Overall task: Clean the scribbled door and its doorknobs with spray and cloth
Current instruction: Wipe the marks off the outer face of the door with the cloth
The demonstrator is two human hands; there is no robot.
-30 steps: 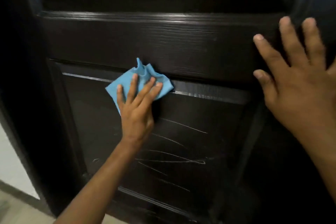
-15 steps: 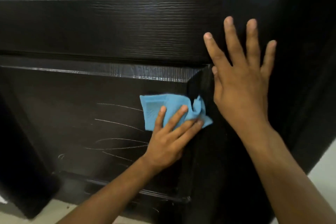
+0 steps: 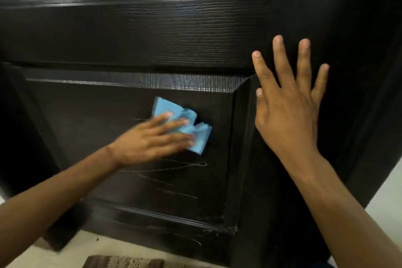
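Blue cloth (image 3: 185, 124), crumpled, sits flat against the lower recessed panel of the dark wood-grain door (image 3: 152, 35), pressed there by the straight fingers of the left hand (image 3: 150, 139), which is blurred with motion. Half a second ago the cloth was tucked into the panel's right corner by the moulding; now it has slid leftward and a little away from that edge, so the wiping stroke has turned back across the panel. The right hand (image 3: 289, 102) stays spread wide, fingers splayed and holding nothing, laid on the door's right-hand upright as if to steady it. Pale scribbles (image 3: 165, 167) still run across the panel just below the cloth, and more scratchy marks (image 3: 182, 235) show on the bottom rail near the floor (image 3: 387, 189). I'd judge the upper part of the panel is mostly dealt with, while the lower lines remain to be rubbed out. No spray bottle or doorknob is in sight, so that part of the job looks still ahead.
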